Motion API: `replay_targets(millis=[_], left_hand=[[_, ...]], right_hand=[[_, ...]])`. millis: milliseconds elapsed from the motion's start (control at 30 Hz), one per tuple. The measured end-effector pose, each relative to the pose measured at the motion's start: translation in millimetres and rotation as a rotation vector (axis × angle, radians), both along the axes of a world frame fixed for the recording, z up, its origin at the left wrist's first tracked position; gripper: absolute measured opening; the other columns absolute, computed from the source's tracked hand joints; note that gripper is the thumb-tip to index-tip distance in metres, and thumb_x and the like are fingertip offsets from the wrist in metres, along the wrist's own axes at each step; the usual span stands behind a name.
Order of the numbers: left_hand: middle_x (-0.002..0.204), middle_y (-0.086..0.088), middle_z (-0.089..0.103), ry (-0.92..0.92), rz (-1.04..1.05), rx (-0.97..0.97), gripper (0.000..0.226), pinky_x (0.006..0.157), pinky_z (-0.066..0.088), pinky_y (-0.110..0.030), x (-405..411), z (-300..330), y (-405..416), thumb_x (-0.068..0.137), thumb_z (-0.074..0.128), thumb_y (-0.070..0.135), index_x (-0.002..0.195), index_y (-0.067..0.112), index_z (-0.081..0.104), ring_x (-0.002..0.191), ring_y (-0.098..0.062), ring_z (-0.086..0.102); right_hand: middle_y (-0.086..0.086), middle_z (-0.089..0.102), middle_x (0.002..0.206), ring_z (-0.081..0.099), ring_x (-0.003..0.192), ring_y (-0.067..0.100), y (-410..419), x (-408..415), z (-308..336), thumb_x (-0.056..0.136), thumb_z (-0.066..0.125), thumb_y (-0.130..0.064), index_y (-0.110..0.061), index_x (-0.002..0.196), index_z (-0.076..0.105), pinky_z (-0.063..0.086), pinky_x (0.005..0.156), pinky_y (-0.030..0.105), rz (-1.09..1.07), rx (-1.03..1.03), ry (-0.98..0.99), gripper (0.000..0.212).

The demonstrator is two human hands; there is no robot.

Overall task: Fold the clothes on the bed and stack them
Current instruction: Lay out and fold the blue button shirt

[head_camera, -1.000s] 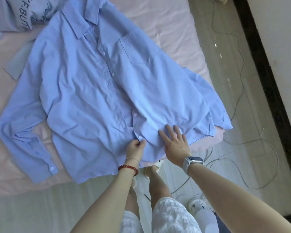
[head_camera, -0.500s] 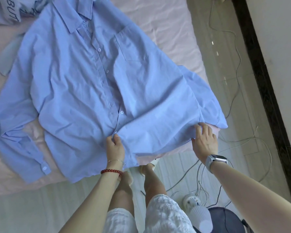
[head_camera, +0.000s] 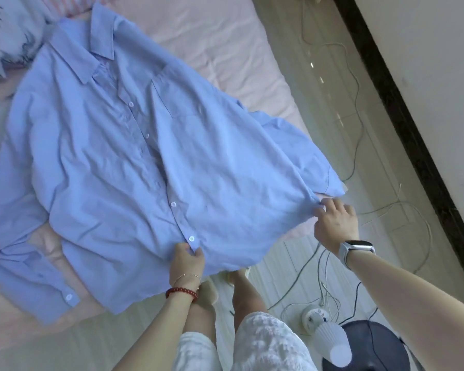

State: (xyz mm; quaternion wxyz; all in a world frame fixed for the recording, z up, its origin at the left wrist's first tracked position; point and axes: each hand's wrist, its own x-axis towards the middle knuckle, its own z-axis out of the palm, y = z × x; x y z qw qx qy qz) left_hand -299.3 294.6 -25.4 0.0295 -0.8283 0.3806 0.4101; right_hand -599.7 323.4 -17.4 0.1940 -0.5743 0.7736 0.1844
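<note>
A blue shirt (head_camera: 134, 167) lies front-up on the bed (head_camera: 225, 44), collar toward the far end, hem at the near edge and partly hanging over it. It's buttoned down the middle w/ white buttons; chest pocket on the right half.

Left hand (head_camera: 186, 262) is at the bottom of the button strip, thumb and fingers (head_camera: 196, 253) pinching the hem just below the last button. Red bead bracelet and a thin chain on that wrist.

Right hand (head_camera: 335, 223) is at the shirt's right bottom corner, by the bed's edge, fingers curled in and gripping the cloth there; the fabric btwn the two hands is pulled fairly taut. A watch (head_camera: 355, 249) w/ a pale strap sits on that wrist.

One sleeve runs off to the left, its cuff lying near the bed's near edge; the other sleeve pokes out behind the right corner, over the side.

Top left there's another garment (head_camera: 3, 44), pale w/ dark lettering, bunched up next to the collar.

On the floor (head_camera: 332, 103) right of the bed: loose cables (head_camera: 356, 84) trailing about, plus a white fan (head_camera: 332, 341) by the person's legs.
</note>
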Motion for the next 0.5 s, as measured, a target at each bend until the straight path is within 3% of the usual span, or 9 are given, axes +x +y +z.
replay_targets(millis=[67, 133, 233, 367, 500], left_hand=[[0.109, -0.016, 0.057, -0.011, 0.025, -0.054, 0.026, 0.084, 0.041, -0.036, 1, 6, -10, 0.092, 0.05, 0.024, 0.108, 0.003, 0.05, 0.108, -0.03, 0.052], [0.118, -0.016, 0.054, 0.007, 0.048, -0.126, 0.028, 0.087, 0.039, -0.033, 5, 13, -26, 0.089, 0.053, 0.017, 0.113, 0.002, 0.05, 0.11, -0.029, 0.05], [0.119, -0.017, 0.054, 0.05, 0.058, -0.203, 0.027, 0.084, 0.037, -0.028, 14, 23, -56, 0.089, 0.051, 0.009, 0.114, 0.0, 0.052, 0.106, -0.028, 0.053], [0.121, -0.015, 0.057, 0.084, 0.095, -0.253, 0.026, 0.079, 0.034, -0.022, 34, 29, -103, 0.092, 0.048, 0.011, 0.115, 0.003, 0.053, 0.107, -0.026, 0.054], [0.119, -0.014, 0.057, 0.108, 0.043, -0.331, 0.024, 0.08, 0.034, -0.02, 60, 30, -154, 0.091, 0.048, 0.009, 0.113, 0.003, 0.056, 0.107, -0.026, 0.055]], right_hand=[[0.019, 0.06, 0.102, 0.057, 0.093, 0.037, -9, 20, 7, 0.064, 0.063, 0.002, 0.0, 0.088, 0.064, 0.04, 0.079, 0.045, -0.028, -0.087, -0.076, 0.025], [0.019, 0.06, 0.1, 0.059, 0.089, 0.036, -25, 46, 12, 0.061, 0.064, 0.003, 0.0, 0.09, 0.063, 0.042, 0.077, 0.046, -0.033, -0.191, -0.148, 0.028], [0.02, 0.058, 0.118, 0.056, 0.108, 0.037, -55, 84, 20, 0.065, 0.061, 0.003, -0.002, 0.108, 0.063, 0.041, 0.09, 0.05, 0.006, -0.242, -0.297, 0.044], [0.013, 0.033, 0.146, 0.028, 0.136, 0.027, -102, 126, 23, 0.084, 0.046, -0.01, -0.011, 0.136, 0.042, 0.023, 0.109, 0.042, 0.134, -0.223, -0.375, 0.052], [0.005, 0.028, 0.149, 0.025, 0.136, 0.02, -157, 157, 26, 0.09, 0.039, -0.014, -0.017, 0.14, 0.035, 0.024, 0.105, 0.034, 0.214, -0.252, -0.435, 0.05]])
